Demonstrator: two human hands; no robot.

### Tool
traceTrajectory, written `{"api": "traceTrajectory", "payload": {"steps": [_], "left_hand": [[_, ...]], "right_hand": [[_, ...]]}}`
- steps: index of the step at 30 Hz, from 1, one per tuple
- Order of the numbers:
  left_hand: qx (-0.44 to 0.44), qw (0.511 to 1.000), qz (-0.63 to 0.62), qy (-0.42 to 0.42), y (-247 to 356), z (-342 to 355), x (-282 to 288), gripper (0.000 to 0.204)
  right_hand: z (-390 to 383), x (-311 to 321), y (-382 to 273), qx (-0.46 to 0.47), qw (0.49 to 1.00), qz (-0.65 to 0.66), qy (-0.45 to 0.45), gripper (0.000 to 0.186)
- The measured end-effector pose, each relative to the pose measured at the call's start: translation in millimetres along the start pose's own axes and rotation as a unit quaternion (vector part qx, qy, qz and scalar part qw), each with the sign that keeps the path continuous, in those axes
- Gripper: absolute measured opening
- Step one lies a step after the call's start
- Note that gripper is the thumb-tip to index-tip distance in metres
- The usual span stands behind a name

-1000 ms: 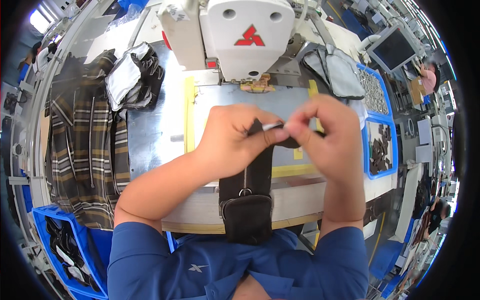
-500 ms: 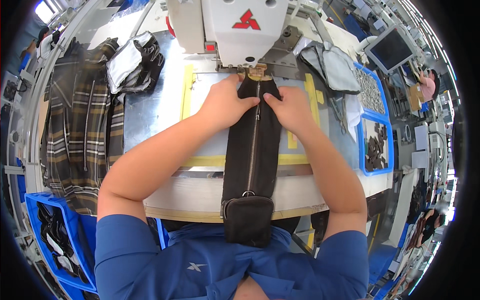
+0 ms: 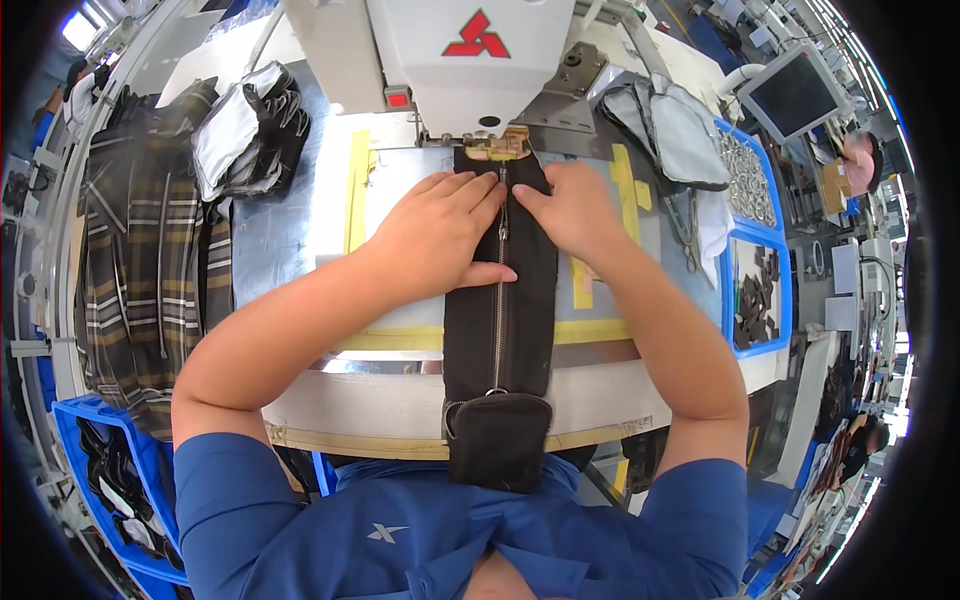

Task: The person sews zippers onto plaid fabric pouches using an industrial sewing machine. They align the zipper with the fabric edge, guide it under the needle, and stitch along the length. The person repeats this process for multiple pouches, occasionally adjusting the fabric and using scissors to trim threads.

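A long black fabric strip with a metal zipper [image 3: 525, 320] runs from under the head of a white sewing machine [image 3: 470, 65] toward my body. A small black zippered pouch [image 3: 500, 440] hangs at its near end, over the table edge. My left hand [image 3: 435, 230] lies flat on the strip's left side, fingers stretched toward the machine and thumb apart across the zipper. My right hand [image 3: 580, 210] grips the right edge near the machine's clamp [image 3: 497, 148], thumb on top, other fingers partly hidden. The zipper slider [image 3: 503, 233] sits between my hands.
Plaid fabric pieces [image 3: 150, 260] and stacked grey-white pieces [image 3: 235, 140] lie left; more padded pieces [image 3: 680, 130] lie right. Blue bins hold metal hardware [image 3: 745, 180] and dark bits [image 3: 757, 295]. Scissors [image 3: 685, 225] lie beside them. A blue crate [image 3: 70, 410] stands lower left; a monitor [image 3: 790, 95] far right.
My left hand has let go of the strip's far left edge and spread flat on it, nearer to me. The right hand stays near the clamp. The view has shifted slightly.
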State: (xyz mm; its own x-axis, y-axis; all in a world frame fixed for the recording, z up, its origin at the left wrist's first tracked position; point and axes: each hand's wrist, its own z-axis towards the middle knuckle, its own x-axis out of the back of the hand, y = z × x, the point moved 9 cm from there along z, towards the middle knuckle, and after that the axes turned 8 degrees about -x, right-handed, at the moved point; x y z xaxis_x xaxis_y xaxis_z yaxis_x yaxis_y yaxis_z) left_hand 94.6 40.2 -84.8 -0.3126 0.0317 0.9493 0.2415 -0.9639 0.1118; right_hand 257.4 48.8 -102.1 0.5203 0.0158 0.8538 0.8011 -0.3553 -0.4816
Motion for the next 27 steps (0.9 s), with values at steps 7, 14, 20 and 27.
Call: {"api": "traceTrajectory", "payload": {"steps": [7,14,20,27], "left_hand": [[0.001,0.998,-0.053,-0.033,-6.7,8.2,3.8,0.097],[-0.009,0.995,-0.102,-0.011,-10.3,10.0,2.4,0.097],[0.015,0.992,-0.124,-0.033,-13.6,14.3,1.0,0.097],[0.021,0.993,-0.111,-0.036,-12.3,15.3,-0.4,0.099]], "right_hand": [[-19.8,31.3,-28.0,0.127,0.982,-0.027,0.135,0.031],[-49.7,11.5,-49.9,0.344,0.928,-0.082,0.113,0.042],[-47.1,4.6,-48.5,0.323,0.940,-0.100,0.036,0.058],[-46.1,2.6,-47.4,0.317,0.945,-0.073,0.011,0.065]]}}
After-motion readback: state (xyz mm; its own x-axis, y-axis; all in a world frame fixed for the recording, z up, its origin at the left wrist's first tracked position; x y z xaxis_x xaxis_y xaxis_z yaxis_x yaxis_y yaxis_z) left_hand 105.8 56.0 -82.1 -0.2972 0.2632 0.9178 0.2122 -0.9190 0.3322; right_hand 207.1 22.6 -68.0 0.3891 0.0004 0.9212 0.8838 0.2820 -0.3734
